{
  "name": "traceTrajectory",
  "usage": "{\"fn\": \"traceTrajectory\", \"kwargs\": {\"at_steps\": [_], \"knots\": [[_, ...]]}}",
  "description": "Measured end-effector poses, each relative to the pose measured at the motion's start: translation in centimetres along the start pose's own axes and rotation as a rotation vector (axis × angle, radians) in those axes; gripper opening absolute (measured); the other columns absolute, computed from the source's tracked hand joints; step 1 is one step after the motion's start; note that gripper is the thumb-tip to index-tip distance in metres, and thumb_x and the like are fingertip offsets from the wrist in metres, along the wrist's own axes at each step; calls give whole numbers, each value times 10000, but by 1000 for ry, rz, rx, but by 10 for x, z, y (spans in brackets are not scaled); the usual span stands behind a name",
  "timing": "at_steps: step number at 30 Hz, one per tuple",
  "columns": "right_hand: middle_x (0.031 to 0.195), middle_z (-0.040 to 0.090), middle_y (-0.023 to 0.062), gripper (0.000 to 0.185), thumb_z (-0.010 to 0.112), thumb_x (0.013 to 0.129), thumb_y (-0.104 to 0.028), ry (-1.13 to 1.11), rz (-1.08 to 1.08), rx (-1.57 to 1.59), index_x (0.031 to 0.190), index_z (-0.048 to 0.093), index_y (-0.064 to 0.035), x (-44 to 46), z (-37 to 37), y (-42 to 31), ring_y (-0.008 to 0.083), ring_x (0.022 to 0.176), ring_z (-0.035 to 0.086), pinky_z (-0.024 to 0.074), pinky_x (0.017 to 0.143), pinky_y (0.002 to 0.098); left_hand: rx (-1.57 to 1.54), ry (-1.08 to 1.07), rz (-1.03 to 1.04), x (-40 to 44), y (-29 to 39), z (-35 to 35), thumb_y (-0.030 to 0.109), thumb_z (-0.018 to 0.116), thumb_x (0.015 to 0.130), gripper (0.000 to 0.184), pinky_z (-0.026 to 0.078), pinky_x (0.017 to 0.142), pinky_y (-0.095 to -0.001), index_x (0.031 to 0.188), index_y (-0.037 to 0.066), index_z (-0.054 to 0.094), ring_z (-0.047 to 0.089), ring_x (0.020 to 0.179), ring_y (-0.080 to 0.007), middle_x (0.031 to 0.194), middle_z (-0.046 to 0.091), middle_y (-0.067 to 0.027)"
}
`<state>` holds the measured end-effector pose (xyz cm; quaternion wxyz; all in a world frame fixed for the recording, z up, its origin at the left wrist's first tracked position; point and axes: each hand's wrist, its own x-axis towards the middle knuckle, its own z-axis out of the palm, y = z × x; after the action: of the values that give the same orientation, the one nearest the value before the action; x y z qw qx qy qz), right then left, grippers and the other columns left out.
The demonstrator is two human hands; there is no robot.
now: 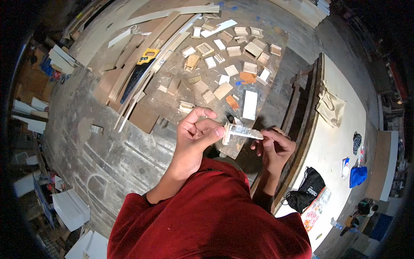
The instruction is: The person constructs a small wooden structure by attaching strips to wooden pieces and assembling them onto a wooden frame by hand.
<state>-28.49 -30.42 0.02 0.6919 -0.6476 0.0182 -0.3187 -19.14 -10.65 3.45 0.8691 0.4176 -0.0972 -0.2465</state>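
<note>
Between my two hands, in front of my red shirt, is a small T-shaped piece (243,132) with a pale, wood-like short bar at its left end and a shiny strip running right. My left hand (196,136) pinches the short bar between thumb and fingers. The fingertips of my right hand (275,144) close on the strip's right end. Just behind the piece lies a white rectangular block (250,105). A small orange-brown piece (232,102) rests left of that block. What the strip is made of, I cannot tell.
Small wooden frames (205,48) and offcuts cover the floor board ahead. A yellow-handled saw (139,71) lies on long planks at the left. The right-hand table (340,90) bears a cream bag (331,105), a black pouch (307,190) and a blue item (358,176).
</note>
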Motion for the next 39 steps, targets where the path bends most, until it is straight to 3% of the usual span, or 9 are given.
{"fn": "traceTrajectory", "kwargs": {"at_steps": [2,6,9,12,18,22,24,30,39], "knots": [[776,664,121,176,702,893,-78,-74,38,-25,999,712,61,2,-7,1,190,606,666,495,487,249,32,14,24,5,1,-3,-43,688,865,311,488,757,-247,1128,21,534,645,780,-99,847,706,-80],[757,664,114,174,693,901,-84,-72,77,-38,988,702,66,8,0,2,192,618,674,505,496,262,108,-10,85,17,8,-11,-49,694,858,318,482,754,-238,1122,23,533,639,782,-87,841,704,-74],[737,653,107,165,672,919,-88,10,128,72,960,681,72,16,7,6,174,600,654,518,510,280,136,-27,53,30,17,-18,-49,701,852,332,476,744,-226,1125,24,528,633,783,-78,845,704,-71],[619,571,70,240,634,956,-163,81,61,69,848,641,52,35,26,11,115,488,527,503,452,276,164,-65,13,40,29,-23,-43,707,851,338,472,735,-218,1129,27,528,628,787,-70,846,704,-67],[659,602,74,160,647,936,-83,-56,191,84,879,648,67,49,21,19,122,521,557,498,496,275,138,-58,-10,49,44,-24,-42,708,853,336,472,734,-214,1133,32,539,630,799,-65,852,709,-65],[657,610,75,156,653,933,-87,-86,140,152,879,651,59,57,24,18,120,517,563,474,481,258,110,-44,-22,51,39,-26,-38,709,855,335,471,737,-214,1137,31,540,632,801,-67,857,712,-68],[591,534,48,222,633,954,-136,29,121,73,822,627,43,60,31,14,104,468,495,517,463,295,72,-41,-35,49,36,-25,-37,706,859,329,471,740,-213,1136,31,542,635,807,-72,860,713,-71],[610,560,62,174,640,945,-101,-174,93,-50,860,637,51,61,14,14,111,455,499,519,463,307,29,-17,-10,43,30,-23,-36,693,869,313,478,764,-228,1137,30,544,645,817,-84,863,714,-77],[601,533,56,188,625,951,-112,-118,95,82,879,629,61,66,13,8,109,464,485,529,473,310,26,-32,13,38,27,-12,-34,692,870,302,493,787,-238,1128,35,550,660,836,-105,863,713,-86]]}}
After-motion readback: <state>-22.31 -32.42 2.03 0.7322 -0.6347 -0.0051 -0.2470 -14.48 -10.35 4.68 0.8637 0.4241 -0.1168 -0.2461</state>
